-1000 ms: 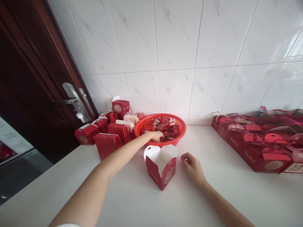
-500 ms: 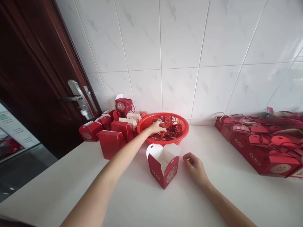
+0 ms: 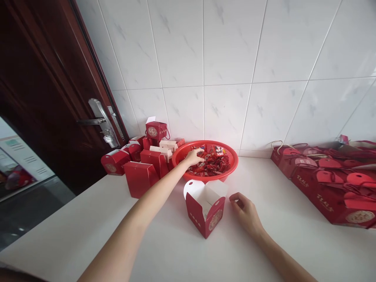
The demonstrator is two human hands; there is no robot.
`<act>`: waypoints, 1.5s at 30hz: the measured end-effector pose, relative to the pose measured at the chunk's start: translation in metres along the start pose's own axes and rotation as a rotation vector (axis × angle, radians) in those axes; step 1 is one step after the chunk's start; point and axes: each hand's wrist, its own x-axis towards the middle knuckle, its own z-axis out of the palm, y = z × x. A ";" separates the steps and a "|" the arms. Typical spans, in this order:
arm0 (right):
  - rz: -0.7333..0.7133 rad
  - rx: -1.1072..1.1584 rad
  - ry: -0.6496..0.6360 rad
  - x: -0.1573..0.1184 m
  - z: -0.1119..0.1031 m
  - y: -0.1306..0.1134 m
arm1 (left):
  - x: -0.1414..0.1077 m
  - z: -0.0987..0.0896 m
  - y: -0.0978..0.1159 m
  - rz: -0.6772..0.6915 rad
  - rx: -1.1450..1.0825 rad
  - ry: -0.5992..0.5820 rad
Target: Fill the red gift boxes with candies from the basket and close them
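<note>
My left hand (image 3: 194, 157) reaches over the rim of a red plastic basket (image 3: 233, 166), among small wrapped candies (image 3: 216, 162). Its thumb and forefinger are apart, and I see no candy lifted between them. In front of the basket stands an open red gift box (image 3: 205, 214) with a white inside and gold print, its flaps raised. No candy shows in the part of its inside that I can see. My right hand (image 3: 246, 211) rests on the table just right of the box, fingers curled closed, with nothing visible in them.
Several red and cream boxes (image 3: 141, 180) cluster left of the basket, a small handled box (image 3: 156, 130) on top. Many red gift boxes (image 3: 326, 188) with cord handles stand in rows at the right. A tiled wall (image 3: 226, 113) backs the white table (image 3: 164, 250); a dark door (image 3: 58, 78) is at left.
My left hand stays in the basket, its fingers shifted slightly among the candies. My right hand keeps its place beside the box. The whole view has shifted a little.
</note>
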 end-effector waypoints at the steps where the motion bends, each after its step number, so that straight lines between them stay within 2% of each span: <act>1: -0.003 0.000 -0.002 0.000 0.000 0.002 | 0.000 0.000 0.000 0.020 -0.002 0.002; 4: -0.038 0.016 0.018 -0.002 0.000 0.006 | -0.001 0.000 0.002 0.103 0.005 0.024; 7: -0.145 0.073 0.110 0.004 -0.004 0.002 | -0.001 0.003 0.003 0.284 0.058 0.105; 10: -0.306 0.145 0.223 0.029 -0.009 -0.022 | 0.000 0.008 0.005 0.425 0.097 0.170; 13: -0.390 0.179 0.193 0.071 -0.008 -0.058 | 0.001 0.011 0.006 0.490 0.097 0.188; 15: -0.314 0.196 0.151 0.100 0.000 -0.079 | 0.000 0.011 0.006 0.532 0.076 0.198; 18: -0.127 0.305 -0.011 0.131 0.018 -0.098 | 0.000 0.012 0.003 0.565 0.042 0.215; 20: -0.087 0.379 -0.086 0.140 0.029 -0.101 | 0.001 0.014 -0.001 0.553 0.032 0.234; 22: -0.075 0.460 -0.097 0.143 0.035 -0.099 | 0.002 0.015 -0.003 0.527 0.016 0.260; 31: -0.039 0.751 0.177 0.151 0.031 -0.085 | -0.003 0.011 0.004 0.431 -0.054 0.214; 36: -0.032 0.907 0.175 0.148 0.031 -0.086 | -0.001 0.010 0.004 0.374 -0.019 0.235; 41: 0.040 1.026 0.191 0.148 0.029 -0.088 | 0.000 0.007 0.004 0.232 0.113 0.279; 43: 0.074 1.083 0.209 0.150 0.029 -0.089 | 0.000 0.005 0.005 0.170 0.181 0.224; 45: 0.114 1.126 0.230 0.152 0.029 -0.089 | -0.001 0.005 0.006 0.117 0.255 0.075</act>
